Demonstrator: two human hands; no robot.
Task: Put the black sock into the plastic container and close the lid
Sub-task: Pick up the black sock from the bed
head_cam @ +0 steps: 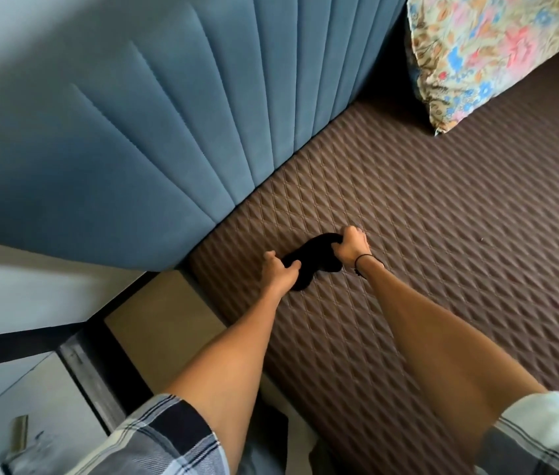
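sock (309,260) beside headboard (154,132), pillow (484,53) far

Gripped at both ends by the left hand (280,272) and right hand (352,246): sock (312,257), soft matt black knit cloth. Directly beneath the grip: bedcover (442,234), brown quilted fabric, diamond-stitched, ridged, faintly sheened. Beyond the grip: headboard (134,132), blue velvety upholstery, matt, channel-stitched. Far beyond the right hand: pillow (484,56), smooth floral printed cloth. Behind the grip, at the elbows: sleeves (168,437), plaid woven cloth, matt.
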